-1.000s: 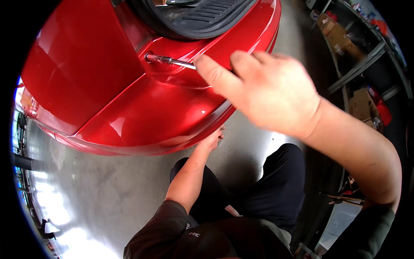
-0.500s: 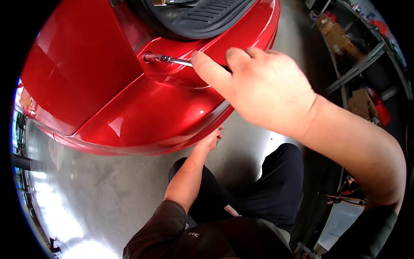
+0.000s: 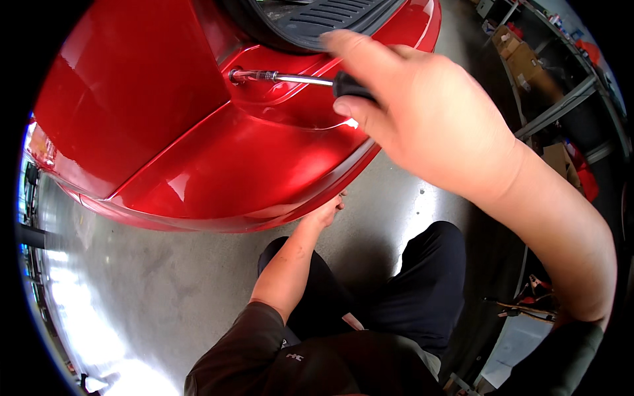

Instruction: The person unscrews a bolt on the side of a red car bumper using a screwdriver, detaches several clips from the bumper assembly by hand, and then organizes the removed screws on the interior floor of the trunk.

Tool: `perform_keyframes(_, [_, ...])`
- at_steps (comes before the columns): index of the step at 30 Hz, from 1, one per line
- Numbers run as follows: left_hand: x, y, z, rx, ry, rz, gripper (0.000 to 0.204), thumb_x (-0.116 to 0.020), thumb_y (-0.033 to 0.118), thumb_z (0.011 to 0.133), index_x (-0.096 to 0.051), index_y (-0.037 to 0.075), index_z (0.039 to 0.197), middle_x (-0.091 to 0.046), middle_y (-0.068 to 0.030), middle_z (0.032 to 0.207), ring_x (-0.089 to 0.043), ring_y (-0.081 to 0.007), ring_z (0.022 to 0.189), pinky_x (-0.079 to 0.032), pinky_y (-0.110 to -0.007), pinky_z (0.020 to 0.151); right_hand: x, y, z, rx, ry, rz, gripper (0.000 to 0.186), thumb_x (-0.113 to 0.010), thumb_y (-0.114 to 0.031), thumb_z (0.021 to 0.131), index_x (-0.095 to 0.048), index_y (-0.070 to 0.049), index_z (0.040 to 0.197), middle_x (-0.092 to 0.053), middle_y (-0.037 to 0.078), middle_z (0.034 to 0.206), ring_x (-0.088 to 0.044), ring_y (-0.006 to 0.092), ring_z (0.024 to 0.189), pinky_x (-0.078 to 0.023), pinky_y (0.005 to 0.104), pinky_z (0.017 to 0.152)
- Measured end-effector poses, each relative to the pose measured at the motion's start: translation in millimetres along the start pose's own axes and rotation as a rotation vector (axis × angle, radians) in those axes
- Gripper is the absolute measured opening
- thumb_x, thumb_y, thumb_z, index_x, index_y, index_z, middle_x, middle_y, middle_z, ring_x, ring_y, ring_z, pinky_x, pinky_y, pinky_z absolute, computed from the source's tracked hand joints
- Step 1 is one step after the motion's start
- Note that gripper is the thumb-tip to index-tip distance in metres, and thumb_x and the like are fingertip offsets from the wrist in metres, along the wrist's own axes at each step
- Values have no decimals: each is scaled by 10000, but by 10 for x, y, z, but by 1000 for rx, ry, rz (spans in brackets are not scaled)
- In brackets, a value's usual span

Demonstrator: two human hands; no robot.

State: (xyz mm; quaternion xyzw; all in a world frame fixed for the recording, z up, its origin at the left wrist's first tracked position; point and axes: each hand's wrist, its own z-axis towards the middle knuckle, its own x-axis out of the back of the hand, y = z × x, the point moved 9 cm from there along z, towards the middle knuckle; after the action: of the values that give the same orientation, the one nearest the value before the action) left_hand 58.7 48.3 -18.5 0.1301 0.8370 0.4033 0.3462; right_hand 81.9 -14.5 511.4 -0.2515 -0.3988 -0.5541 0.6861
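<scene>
My right hand (image 3: pixel 422 112) grips the black handle (image 3: pixel 348 86) of a driver, thumb and forefinger around it. The driver's chrome shaft (image 3: pixel 300 78) reaches left, its socket end (image 3: pixel 257 75) set in a round recess of a glossy red body panel (image 3: pixel 132 92); the tip is hidden there. Below the panel's curved lower edge, my left hand (image 3: pixel 329 212) has its fingers curled at the rim; what they hold, if anything, is hidden.
A black ribbed plastic tray (image 3: pixel 317 20) sits atop the red body. Metal shelving (image 3: pixel 564 99) with cardboard boxes (image 3: pixel 522 63) runs along the right. My knees and dark trousers (image 3: pixel 422 277) are below, above a grey concrete floor (image 3: pixel 152 290).
My right hand has turned on the handle, the forefinger lifting higher and the thumb now showing below it. The view has shifted slightly, with driver and panel appearing higher and right.
</scene>
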Motion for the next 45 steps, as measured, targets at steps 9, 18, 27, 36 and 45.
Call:
perform_keyframes(9, [57,-89,80,1,-8,23,123,-593,275,1064,-549,188,990,-502,51,851,-388,-68,629,-386,-286,639,-223,-39,-56,-225,-276,258,230,-605,-205,992,-629,21,1021,-703,209,766,-716,404,759,-590,458,687])
perform_keyframes(18, [-56,60,-36,21,13,45,103,-614,274,1043,-581,178,1023,-529,63,834,-404,-51,623,-403,-277,650,-352,162,-69,-516,-515,760,316,-603,-236,985,-707,61,1014,-716,250,861,-713,408,842,-564,445,803])
perform_keyframes(27, [44,-4,32,-24,-6,36,76,-592,257,1057,-573,187,1036,-491,76,811,-412,-62,624,-414,-285,668,-237,-100,34,-112,-382,-114,332,-617,-215,995,-580,-56,1284,-677,188,763,-712,355,714,-582,436,603])
perform_keyframes(36, [-40,80,-54,34,20,30,111,-623,246,1028,-608,156,1091,-518,58,854,-405,-51,623,-406,-277,664,-278,36,68,-273,-366,445,264,-605,-241,1031,-674,15,1020,-676,216,818,-682,398,787,-541,434,735])
perform_keyframes(45, [18,48,-85,18,35,25,201,-618,226,1016,-606,111,1181,-528,54,865,-406,-50,634,-402,-270,659,-355,106,10,-489,-512,689,388,-566,-325,1046,-727,25,1090,-719,197,855,-690,347,829,-537,397,795])
